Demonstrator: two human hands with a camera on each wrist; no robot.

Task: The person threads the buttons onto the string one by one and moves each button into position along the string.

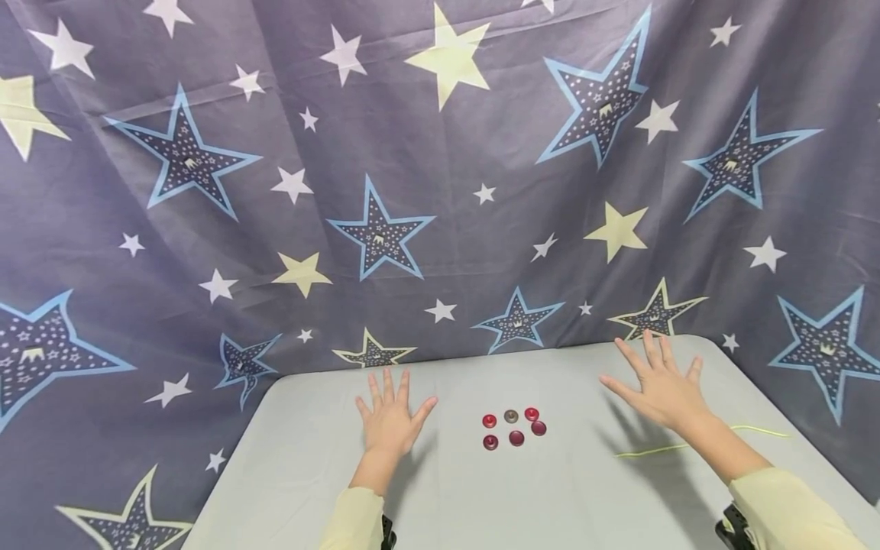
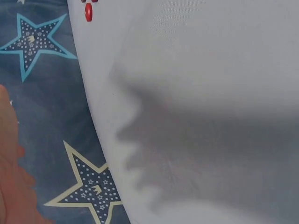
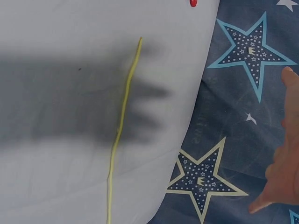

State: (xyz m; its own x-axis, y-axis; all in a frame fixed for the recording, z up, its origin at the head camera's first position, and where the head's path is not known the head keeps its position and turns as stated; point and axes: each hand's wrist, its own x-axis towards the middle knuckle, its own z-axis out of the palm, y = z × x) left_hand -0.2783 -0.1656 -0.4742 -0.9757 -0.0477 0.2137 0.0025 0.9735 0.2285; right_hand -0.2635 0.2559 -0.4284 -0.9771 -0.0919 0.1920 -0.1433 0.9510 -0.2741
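pale yellow left sleeve [image 1: 352, 519] showed near seven o'clock, head view; left hand [image 1: 389, 422] hung at nine o'clock from the discs, fingers spread, nothing held. centre: five red-to-maroon discs [image 1: 516, 438] and one grey-brown disc [image 1: 511, 416] lay close together on the white table [image 1: 309, 443]. judged risk: lifting one could nudge a neighbour, cause being tight spacing, worst where the two rightmost nearly touched. being small, they might also slide or flip under an off-centre press. right hand [image 1: 663, 391], near three o'clock from the discs, was likewise spread and ungripping. yellow cord [image 3: 124, 102] lay slack at five o'clock from it. judged risk: a dipping right sleeve [image 1: 791, 512] could drag or kink it; its thinness invited a missed pinch.
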